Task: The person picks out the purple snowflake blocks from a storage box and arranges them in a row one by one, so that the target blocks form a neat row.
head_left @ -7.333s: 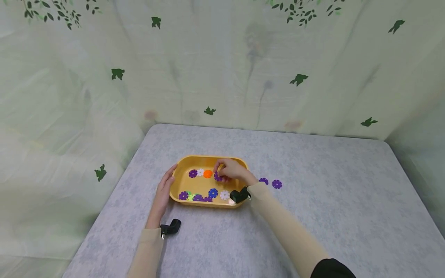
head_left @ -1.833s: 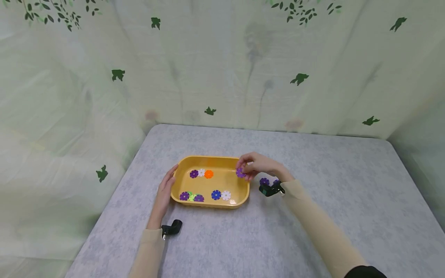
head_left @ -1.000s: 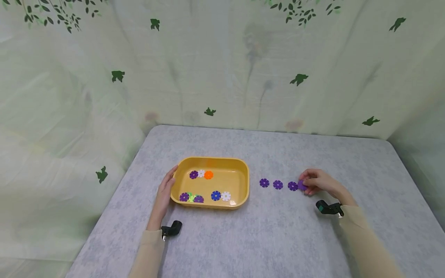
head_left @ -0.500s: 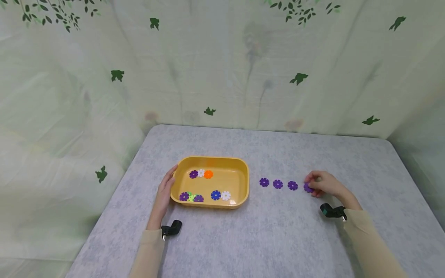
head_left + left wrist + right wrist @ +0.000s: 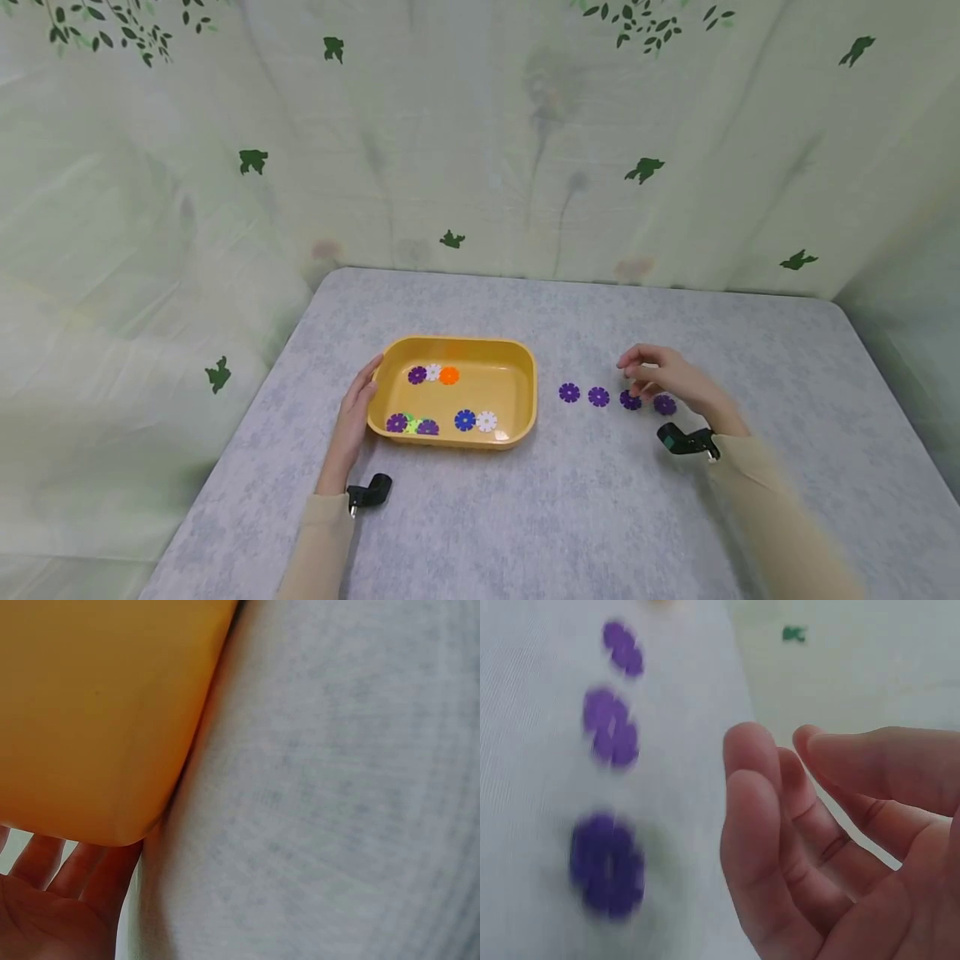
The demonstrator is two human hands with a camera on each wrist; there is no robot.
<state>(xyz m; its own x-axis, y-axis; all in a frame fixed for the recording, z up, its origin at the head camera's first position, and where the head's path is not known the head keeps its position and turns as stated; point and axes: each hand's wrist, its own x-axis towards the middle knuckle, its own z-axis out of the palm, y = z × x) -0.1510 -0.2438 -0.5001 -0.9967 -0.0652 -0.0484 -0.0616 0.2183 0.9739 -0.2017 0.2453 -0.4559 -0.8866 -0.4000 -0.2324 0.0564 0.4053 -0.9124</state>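
My left hand [image 5: 351,425] rests along the left end of a yellow tray [image 5: 498,387]. In the left wrist view, its fairly straight fingers [image 5: 105,881] lie against the tray's outer wall [image 5: 90,727]. To the tray's right, several purple flower-shaped discs lie in a row on the table, from the leftmost disc [image 5: 569,392] to the rightmost disc [image 5: 664,405]. Above the right part of this row hovers my right hand [image 5: 675,379], fingers loosely bent and holding nothing. The right wrist view shows its thumb and fingertips apart, with a dark purple disc [image 5: 607,866] below them.
Inside the tray, a purple, a white and an orange disc [image 5: 449,376] sit at the back. Purple and green discs lie front left, a blue disc [image 5: 465,420] and a white one front right. A pale printed curtain [image 5: 480,150] hangs behind the grey table [image 5: 600,517].
My right hand has carried purple discs from the tray to the right, lengthening the row. It has let go of the rightmost one and drawn back up-left. The left hand stays put.
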